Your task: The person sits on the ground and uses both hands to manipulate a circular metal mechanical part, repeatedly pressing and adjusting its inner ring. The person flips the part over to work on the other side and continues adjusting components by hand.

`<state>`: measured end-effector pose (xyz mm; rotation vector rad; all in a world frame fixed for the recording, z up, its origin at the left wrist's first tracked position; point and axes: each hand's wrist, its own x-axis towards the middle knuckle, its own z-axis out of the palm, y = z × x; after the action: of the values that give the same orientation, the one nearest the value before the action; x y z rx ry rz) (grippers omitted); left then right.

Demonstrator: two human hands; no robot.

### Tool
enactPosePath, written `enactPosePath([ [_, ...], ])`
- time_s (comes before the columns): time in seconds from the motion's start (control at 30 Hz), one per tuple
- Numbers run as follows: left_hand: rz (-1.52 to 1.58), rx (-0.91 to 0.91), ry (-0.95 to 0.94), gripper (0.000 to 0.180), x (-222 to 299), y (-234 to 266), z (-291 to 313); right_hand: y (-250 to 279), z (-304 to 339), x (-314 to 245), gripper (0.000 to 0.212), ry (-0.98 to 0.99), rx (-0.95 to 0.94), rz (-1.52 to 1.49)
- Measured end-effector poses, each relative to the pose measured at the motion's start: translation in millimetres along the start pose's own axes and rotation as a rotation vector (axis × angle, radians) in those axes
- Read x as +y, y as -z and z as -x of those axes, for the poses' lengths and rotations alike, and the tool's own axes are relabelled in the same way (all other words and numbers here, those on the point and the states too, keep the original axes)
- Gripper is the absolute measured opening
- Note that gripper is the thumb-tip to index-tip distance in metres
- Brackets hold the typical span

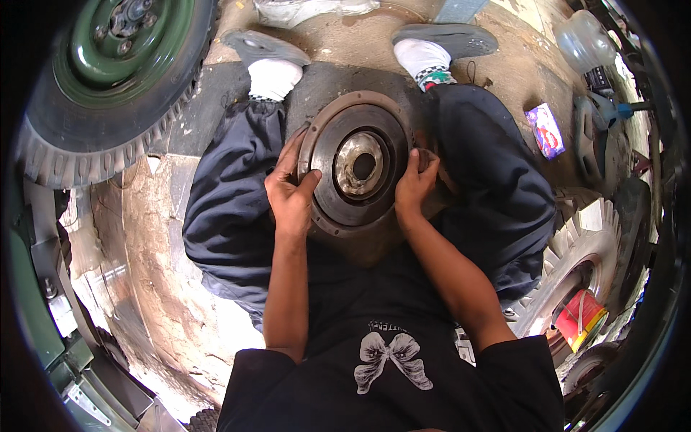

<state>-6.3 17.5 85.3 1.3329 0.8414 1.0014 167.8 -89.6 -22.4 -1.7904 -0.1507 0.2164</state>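
Between my knees is a round, flanged metal disc [358, 186], which looks like a clutch pressure plate. Small holes run around its brown rim, a dark smooth ring lies inside that, and a worn shiny hub surrounds a dark centre hole. My left hand [291, 189] grips the left edge, its thumb on the face and its fingers along the rim. On the opposite edge, my right hand [415, 189] holds the disc with the thumb on top; the fingers are partly hidden behind it. The disc's underside is out of sight.
A large tyre on a green wheel [108, 155] stands at the upper left. Another tyre [576, 252] is at the right, with a red and yellow tin [578, 319] by it. A purple packet [545, 131] and a clear plastic jug [584, 42] lie at the upper right.
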Motion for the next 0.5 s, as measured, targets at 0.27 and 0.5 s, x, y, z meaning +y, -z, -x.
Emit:
enactPosePath([
  [0.27,-0.280,-0.379,-0.114,0.062,43,9,-25,33,-21,-48,0.028,-0.362,0.047,-0.414],
  [0.5,-0.363,-0.336,-0.084,0.053,40,23,-7,55,-8,-75,0.022,-0.187,-0.011,-0.485],
])
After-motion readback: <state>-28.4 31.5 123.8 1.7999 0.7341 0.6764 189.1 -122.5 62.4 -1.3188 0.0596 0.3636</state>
